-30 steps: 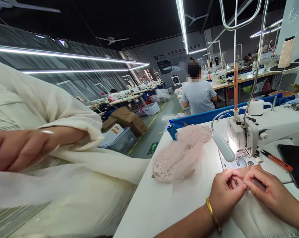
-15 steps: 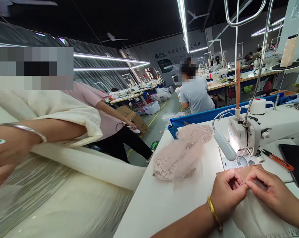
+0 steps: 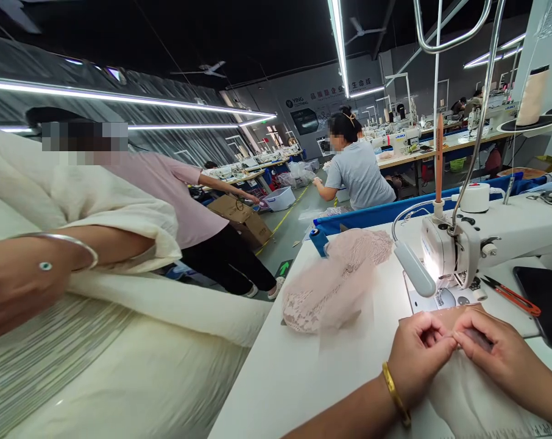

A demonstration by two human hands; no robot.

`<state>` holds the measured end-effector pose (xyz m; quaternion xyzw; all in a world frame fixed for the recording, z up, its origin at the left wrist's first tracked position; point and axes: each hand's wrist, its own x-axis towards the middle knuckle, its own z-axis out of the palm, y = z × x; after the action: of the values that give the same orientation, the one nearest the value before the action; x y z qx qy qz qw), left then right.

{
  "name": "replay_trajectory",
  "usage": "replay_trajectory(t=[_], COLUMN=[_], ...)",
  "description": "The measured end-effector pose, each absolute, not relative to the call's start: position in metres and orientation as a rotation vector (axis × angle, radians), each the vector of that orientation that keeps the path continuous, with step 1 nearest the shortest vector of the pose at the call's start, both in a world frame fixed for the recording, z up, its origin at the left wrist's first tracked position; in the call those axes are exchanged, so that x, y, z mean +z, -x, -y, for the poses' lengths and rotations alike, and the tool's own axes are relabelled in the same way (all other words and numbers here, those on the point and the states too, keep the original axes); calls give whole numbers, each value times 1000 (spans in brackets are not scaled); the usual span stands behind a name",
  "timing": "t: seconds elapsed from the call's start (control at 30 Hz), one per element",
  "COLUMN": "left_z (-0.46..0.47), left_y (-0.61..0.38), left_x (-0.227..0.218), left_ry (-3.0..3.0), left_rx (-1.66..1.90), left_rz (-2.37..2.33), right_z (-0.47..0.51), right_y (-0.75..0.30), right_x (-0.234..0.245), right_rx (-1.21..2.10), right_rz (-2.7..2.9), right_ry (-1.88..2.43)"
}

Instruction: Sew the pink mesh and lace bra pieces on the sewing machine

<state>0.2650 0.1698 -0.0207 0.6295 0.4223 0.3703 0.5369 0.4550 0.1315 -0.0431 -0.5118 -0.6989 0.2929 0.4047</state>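
My left hand (image 3: 423, 346) and my right hand (image 3: 491, 346) meet in front of the sewing machine (image 3: 449, 244), thumbs and fingertips pinched together. Between them they grip a pale, sheer fabric (image 3: 459, 390) that hangs down over the table's front. A tan piece (image 3: 440, 316) shows just behind the fingers, close to the lit needle area. Exactly what edge the fingertips pinch is hidden. To the left of my hands lies a bundle of pink lace (image 3: 322, 292) on the white table (image 3: 276, 378).
Thread snips (image 3: 513, 297) and a black phone (image 3: 545, 305) lie right of my hands. A blue thread spool (image 3: 319, 242) stands behind the lace. Close on the left, a co-worker's hand (image 3: 24, 280) reaches over cream cloth (image 3: 166, 366). Other people are farther back.
My hands and the fabric stay nearly still. The co-worker's arm at the left has shifted slightly, a person in pink behind has moved, and the seated person in grey has turned left.
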Motion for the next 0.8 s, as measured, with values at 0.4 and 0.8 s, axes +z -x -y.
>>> replay_trajectory(t=[0.4, 0.8], left_z=[-186, -182], left_y=[-269, -255], left_x=[-32, -40], left_ry=[-2192, -2790], left_rx=[668, 780], left_rz=[-1360, -893], right_z=[-160, -165], right_y=[-450, -464], right_x=[-50, -57], right_rx=[498, 565], right_rz=[1998, 2005], right_ry=[1480, 1488])
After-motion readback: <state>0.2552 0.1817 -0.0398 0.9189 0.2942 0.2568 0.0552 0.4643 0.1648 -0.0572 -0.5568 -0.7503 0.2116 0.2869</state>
